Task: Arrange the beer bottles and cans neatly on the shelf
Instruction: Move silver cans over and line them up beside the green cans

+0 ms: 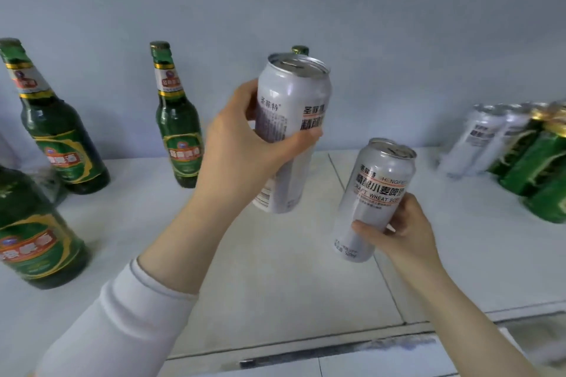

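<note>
My left hand grips a tall silver beer can, held upright above the middle of the white shelf. My right hand holds a second silver can, tilted a little, lower and to the right. Three green beer bottles stand on the left: one at the back left, one further right, one at the near left. The cap of another green bottle peeks out behind the left can.
At the far right stand silver cans and several green cans in a group. A pale wall closes the back of the shelf. A seam runs across the shelf; its front edge is near me.
</note>
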The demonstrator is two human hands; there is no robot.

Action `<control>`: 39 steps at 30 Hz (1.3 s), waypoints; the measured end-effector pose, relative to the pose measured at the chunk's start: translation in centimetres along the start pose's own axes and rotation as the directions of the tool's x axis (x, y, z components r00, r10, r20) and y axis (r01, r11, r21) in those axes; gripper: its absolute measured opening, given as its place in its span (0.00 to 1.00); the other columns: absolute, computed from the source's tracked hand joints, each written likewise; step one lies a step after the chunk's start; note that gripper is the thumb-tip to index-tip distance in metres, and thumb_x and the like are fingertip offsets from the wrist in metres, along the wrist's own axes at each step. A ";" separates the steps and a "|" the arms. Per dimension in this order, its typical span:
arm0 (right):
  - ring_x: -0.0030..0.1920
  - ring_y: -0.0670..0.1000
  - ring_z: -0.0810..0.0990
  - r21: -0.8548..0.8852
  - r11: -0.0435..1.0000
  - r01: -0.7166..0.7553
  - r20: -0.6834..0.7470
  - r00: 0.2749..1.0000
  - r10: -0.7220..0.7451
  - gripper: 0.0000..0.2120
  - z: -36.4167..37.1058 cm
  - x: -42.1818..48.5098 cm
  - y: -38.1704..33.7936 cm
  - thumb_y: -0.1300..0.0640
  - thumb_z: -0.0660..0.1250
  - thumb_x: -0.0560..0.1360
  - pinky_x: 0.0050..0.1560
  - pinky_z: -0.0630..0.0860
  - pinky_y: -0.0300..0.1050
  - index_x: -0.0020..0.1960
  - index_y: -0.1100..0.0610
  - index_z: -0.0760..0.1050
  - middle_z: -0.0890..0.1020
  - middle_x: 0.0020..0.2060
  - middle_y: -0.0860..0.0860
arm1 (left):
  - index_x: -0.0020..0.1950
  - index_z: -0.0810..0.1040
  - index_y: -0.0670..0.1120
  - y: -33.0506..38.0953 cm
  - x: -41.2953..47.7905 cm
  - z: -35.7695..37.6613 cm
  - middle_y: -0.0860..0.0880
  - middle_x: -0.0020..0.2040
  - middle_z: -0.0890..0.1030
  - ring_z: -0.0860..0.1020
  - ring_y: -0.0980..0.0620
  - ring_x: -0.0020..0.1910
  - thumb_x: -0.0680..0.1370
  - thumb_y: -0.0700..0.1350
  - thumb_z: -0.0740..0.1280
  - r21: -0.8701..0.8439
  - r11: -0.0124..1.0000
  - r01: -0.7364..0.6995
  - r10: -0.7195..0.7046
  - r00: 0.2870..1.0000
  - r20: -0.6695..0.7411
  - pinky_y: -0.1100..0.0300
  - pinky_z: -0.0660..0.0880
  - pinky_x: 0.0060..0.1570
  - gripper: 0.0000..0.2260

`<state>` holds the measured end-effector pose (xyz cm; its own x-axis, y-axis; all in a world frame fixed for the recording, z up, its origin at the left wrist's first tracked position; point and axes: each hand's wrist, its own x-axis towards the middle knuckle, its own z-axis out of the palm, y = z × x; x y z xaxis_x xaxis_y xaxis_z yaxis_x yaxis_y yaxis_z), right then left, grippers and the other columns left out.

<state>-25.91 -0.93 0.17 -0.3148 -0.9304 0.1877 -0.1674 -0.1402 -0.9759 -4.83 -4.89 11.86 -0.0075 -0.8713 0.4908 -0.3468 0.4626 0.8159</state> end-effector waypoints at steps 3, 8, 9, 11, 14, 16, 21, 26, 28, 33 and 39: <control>0.37 0.35 0.80 -0.015 1.000 0.007 -0.001 1.000 -0.007 0.24 -7.4 1.2 1.1 0.75 0.72 0.62 0.34 0.75 0.29 0.47 0.52 0.70 0.80 0.44 0.49 | 0.56 0.75 0.49 3.7 0.6 6.5 0.59 0.45 0.80 0.78 0.62 0.45 0.61 0.53 0.77 -0.030 0.998 -0.051 0.051 0.998 0.025 0.62 0.78 0.47 0.26; 0.39 0.38 0.81 -0.033 0.999 0.038 0.008 0.999 -0.038 0.26 -20.1 4.1 4.1 0.75 0.73 0.62 0.38 0.79 0.34 0.48 0.49 0.70 0.81 0.46 0.47 | 0.57 0.75 0.50 8.4 -0.3 18.5 0.57 0.49 0.81 0.79 0.60 0.50 0.60 0.55 0.76 -0.085 0.995 -0.049 0.054 0.997 0.060 0.59 0.79 0.51 0.27; 0.40 0.38 0.81 -0.027 0.999 0.034 0.002 0.999 -0.034 0.27 -22.3 4.6 4.7 0.75 0.73 0.62 0.39 0.79 0.35 0.49 0.49 0.70 0.80 0.46 0.47 | 0.57 0.75 0.50 9.2 -0.5 20.7 0.58 0.49 0.81 0.79 0.61 0.50 0.60 0.56 0.75 -0.090 0.995 -0.038 0.045 0.996 0.079 0.59 0.79 0.51 0.27; 0.44 0.44 0.81 -0.022 1.000 0.016 0.004 1.000 -0.016 0.27 -25.9 5.6 5.8 0.74 0.73 0.62 0.40 0.80 0.36 0.50 0.50 0.70 0.81 0.47 0.47 | 0.56 0.74 0.51 10.4 -1.0 24.6 0.59 0.48 0.81 0.79 0.62 0.50 0.60 0.56 0.74 -0.091 0.996 -0.008 0.017 0.995 0.096 0.60 0.78 0.51 0.27; 0.49 0.51 0.80 -0.035 0.999 -0.005 0.019 1.000 0.006 0.29 -29.6 7.1 7.1 0.71 0.76 0.60 0.43 0.81 0.40 0.56 0.57 0.69 0.80 0.50 0.51 | 0.57 0.74 0.51 11.0 -1.3 29.0 0.58 0.49 0.81 0.78 0.62 0.51 0.59 0.56 0.75 -0.091 0.995 0.044 -0.033 0.993 0.118 0.60 0.78 0.53 0.28; 0.50 0.52 0.80 -0.026 1.000 -0.011 0.009 1.000 0.011 0.34 -30.8 7.9 7.8 0.65 0.78 0.56 0.46 0.80 0.45 0.59 0.59 0.68 0.80 0.51 0.52 | 0.57 0.74 0.51 10.6 -1.3 31.0 0.57 0.50 0.81 0.78 0.61 0.52 0.59 0.55 0.76 -0.076 0.995 0.068 -0.057 0.988 0.145 0.58 0.78 0.53 0.29; 0.50 0.48 0.79 0.000 1.000 -0.006 -0.042 0.999 0.006 0.34 -31.0 9.4 9.3 0.63 0.77 0.57 0.48 0.76 0.42 0.59 0.56 0.66 0.79 0.50 0.46 | 0.57 0.74 0.50 8.2 -1.8 35.0 0.55 0.51 0.81 0.79 0.60 0.52 0.61 0.47 0.79 -0.046 0.988 0.148 -0.134 0.964 0.229 0.57 0.78 0.55 0.27; 0.45 0.29 0.77 0.010 0.999 0.048 -0.057 0.997 -0.047 0.32 -30.4 10.5 10.1 0.70 0.75 0.62 0.43 0.73 0.25 0.59 0.52 0.64 0.75 0.49 0.38 | 0.59 0.73 0.49 5.4 -1.8 36.7 0.54 0.53 0.80 0.78 0.59 0.54 0.62 0.43 0.79 -0.043 0.976 0.212 -0.194 0.946 0.259 0.56 0.76 0.57 0.28; 0.46 0.28 0.76 0.003 0.998 0.061 -0.064 0.996 -0.061 0.32 -30.2 10.8 10.4 0.70 0.74 0.63 0.43 0.72 0.24 0.59 0.52 0.63 0.74 0.49 0.37 | 0.58 0.71 0.51 4.7 -1.5 37.2 0.55 0.53 0.80 0.78 0.60 0.54 0.63 0.42 0.79 -0.050 0.974 0.220 -0.199 0.942 0.270 0.59 0.76 0.55 0.28; 0.58 0.37 0.75 -0.024 0.997 0.067 -0.129 0.989 -0.069 0.36 -28.8 11.5 10.7 0.59 0.73 0.63 0.57 0.72 0.32 0.66 0.51 0.60 0.74 0.59 0.42 | 0.51 0.69 0.60 3.5 -0.9 38.5 0.57 0.52 0.79 0.77 0.60 0.54 0.59 0.47 0.77 -0.063 0.971 0.230 -0.201 0.932 0.303 0.63 0.76 0.51 0.26; 0.66 0.52 0.71 -0.097 0.995 0.034 -0.264 0.963 -0.058 0.41 -27.3 9.8 11.8 0.60 0.75 0.66 0.65 0.71 0.53 0.71 0.57 0.55 0.69 0.67 0.53 | 0.58 0.68 0.52 3.1 -0.3 39.4 0.57 0.54 0.76 0.73 0.63 0.57 0.65 0.41 0.77 -0.085 0.975 0.207 -0.167 0.925 0.342 0.62 0.76 0.53 0.27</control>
<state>-56.47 -2.48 -6.41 -0.5399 -0.7982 0.2671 -0.2677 -0.1381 -0.9536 -42.90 -9.66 2.20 -0.2700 -0.9390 0.2131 -0.2600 0.2842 0.9228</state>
